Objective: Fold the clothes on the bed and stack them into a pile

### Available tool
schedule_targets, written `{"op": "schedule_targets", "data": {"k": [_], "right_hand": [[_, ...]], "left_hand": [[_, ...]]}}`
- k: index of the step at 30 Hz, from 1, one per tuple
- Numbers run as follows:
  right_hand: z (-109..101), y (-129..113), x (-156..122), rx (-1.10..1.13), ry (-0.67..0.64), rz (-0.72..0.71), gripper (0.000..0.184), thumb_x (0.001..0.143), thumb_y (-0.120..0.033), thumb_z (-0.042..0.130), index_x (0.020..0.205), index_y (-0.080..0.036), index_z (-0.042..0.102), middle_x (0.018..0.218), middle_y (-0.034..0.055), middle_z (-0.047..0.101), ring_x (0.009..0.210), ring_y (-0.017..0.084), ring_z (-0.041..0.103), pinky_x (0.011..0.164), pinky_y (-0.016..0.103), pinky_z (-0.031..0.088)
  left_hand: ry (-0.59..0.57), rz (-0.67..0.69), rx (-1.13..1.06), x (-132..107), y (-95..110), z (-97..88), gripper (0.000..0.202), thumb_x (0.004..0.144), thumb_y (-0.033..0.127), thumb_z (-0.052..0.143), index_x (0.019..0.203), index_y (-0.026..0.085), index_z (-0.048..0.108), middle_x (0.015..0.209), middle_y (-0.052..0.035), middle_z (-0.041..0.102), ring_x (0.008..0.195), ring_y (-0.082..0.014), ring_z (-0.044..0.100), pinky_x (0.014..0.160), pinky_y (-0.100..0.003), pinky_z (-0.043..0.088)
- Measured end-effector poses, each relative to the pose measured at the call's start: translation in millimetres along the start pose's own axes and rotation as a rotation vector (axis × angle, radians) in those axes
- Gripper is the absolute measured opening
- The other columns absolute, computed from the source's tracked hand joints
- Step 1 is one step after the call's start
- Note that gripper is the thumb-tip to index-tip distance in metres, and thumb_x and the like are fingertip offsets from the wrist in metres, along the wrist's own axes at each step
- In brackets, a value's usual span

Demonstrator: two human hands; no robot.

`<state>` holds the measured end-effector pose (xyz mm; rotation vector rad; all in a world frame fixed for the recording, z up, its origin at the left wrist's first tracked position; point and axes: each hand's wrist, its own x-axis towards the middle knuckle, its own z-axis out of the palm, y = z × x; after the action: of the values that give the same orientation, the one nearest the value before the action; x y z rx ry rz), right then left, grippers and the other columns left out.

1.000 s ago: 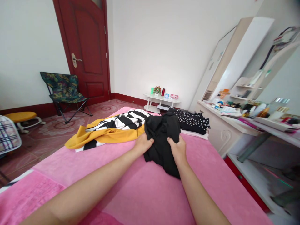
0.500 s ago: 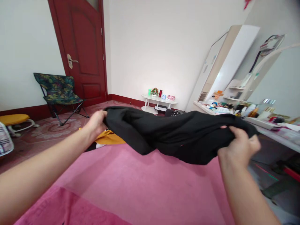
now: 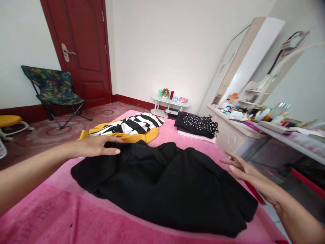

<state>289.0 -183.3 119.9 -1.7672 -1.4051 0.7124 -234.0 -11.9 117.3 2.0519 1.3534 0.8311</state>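
A black garment [image 3: 167, 188] lies spread out across the pink bed cover [image 3: 45, 220]. My left hand [image 3: 98, 145] is open, palm down, fingers stretched over the garment's far left edge. My right hand [image 3: 240, 167] is open with fingers spread, hovering just off the garment's right edge and holding nothing.
A black-and-white striped and yellow garment [image 3: 127, 128] lies at the far end of the bed. A folded black polka-dot stack [image 3: 196, 125] sits to its right. A cluttered dressing table [image 3: 256, 123] stands on the right, a folding chair [image 3: 52, 89] by the red door [image 3: 81, 51] on the left.
The black garment was bunched on the bed, then lifted and stretched between both hands. Now it lies flat on the cover and both hands have let go.
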Motion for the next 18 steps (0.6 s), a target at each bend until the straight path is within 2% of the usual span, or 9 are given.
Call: {"op": "schedule_targets", "data": {"k": [3,6,8,9,11,13,16,18], "right_hand": [[19.1,8.8,13.5,-0.089,0.055,-0.083,0.085,0.067,-0.050,0.070,0.141,-0.025,0.036,0.140,0.0163,0.045,0.121,0.032,0.051,0.097,0.049,0.044],[45.7,23.7,24.3,-0.279,0.053,-0.171,0.093,0.059,-0.046,0.076,0.141,-0.024,0.037,0.142,0.0146,0.043,0.124,0.033,0.048,0.100,0.050,0.040],[61.7,30.7,25.6,-0.376,0.069,-0.182,0.089,0.059,-0.043,0.077,0.138,-0.025,0.042,0.135,0.0118,0.051,0.120,0.032,0.051,0.098,0.049,0.041],[67.1,31.5,24.4,-0.401,0.090,-0.173,0.080,0.061,-0.042,0.075,0.134,-0.026,0.048,0.129,0.0100,0.057,0.115,0.032,0.055,0.096,0.049,0.043],[69.6,25.8,18.7,-0.378,0.135,-0.164,0.054,0.066,-0.042,0.071,0.117,-0.027,0.063,0.114,0.0065,0.066,0.104,0.031,0.061,0.091,0.048,0.046],[60.2,11.2,7.9,-0.225,0.177,-0.161,0.036,0.066,-0.045,0.070,0.097,-0.025,0.071,0.097,0.0051,0.071,0.092,0.030,0.065,0.085,0.046,0.050],[32.0,-16.1,-19.8,0.112,0.259,-0.069,0.040,0.058,-0.049,0.074,0.088,-0.023,0.073,0.082,0.0063,0.072,0.076,0.029,0.068,0.073,0.045,0.055],[16.3,-27.4,-46.8,0.140,0.332,-0.035,0.043,0.052,-0.051,0.077,0.086,-0.025,0.073,0.078,0.0084,0.072,0.065,0.028,0.067,0.064,0.043,0.057]], "left_hand": [[-0.240,0.126,0.259,-7.0,9.9,29.2,0.071,0.062,0.047,0.072,0.128,0.029,0.054,0.126,-0.0070,0.060,0.115,-0.0309,0.055,0.099,-0.040,0.039],[-0.225,0.148,0.370,-13.1,6.8,63.1,0.095,0.060,0.046,0.075,0.143,0.023,0.035,0.136,-0.0143,0.051,0.120,-0.0327,0.051,0.099,-0.041,0.038],[-0.186,0.121,0.397,-14.9,0.3,78.9,0.099,0.057,0.038,0.076,0.144,0.020,0.032,0.134,-0.0170,0.051,0.119,-0.0336,0.052,0.098,-0.042,0.040],[-0.161,0.110,0.397,-14.6,-2.3,82.3,0.095,0.058,0.034,0.076,0.142,0.019,0.034,0.132,-0.0170,0.053,0.117,-0.0335,0.053,0.097,-0.042,0.041],[-0.115,0.114,0.375,-12.4,-3.7,78.1,0.081,0.062,0.030,0.071,0.136,0.019,0.043,0.126,-0.0141,0.058,0.114,-0.0321,0.056,0.097,-0.042,0.041],[-0.085,0.133,0.329,-11.3,1.5,60.9,0.065,0.067,0.034,0.068,0.129,0.023,0.053,0.121,-0.0095,0.062,0.111,-0.0299,0.058,0.097,-0.041,0.042],[-0.124,0.164,0.256,-25.0,14.8,28.3,0.051,0.067,0.047,0.068,0.115,0.029,0.063,0.115,-0.0037,0.066,0.106,-0.0277,0.060,0.095,-0.038,0.045],[-0.096,0.173,0.213,-52.5,19.2,15.8,0.047,0.061,0.053,0.070,0.103,0.031,0.069,0.104,-0.0022,0.069,0.097,-0.0275,0.062,0.087,-0.037,0.049]]}}
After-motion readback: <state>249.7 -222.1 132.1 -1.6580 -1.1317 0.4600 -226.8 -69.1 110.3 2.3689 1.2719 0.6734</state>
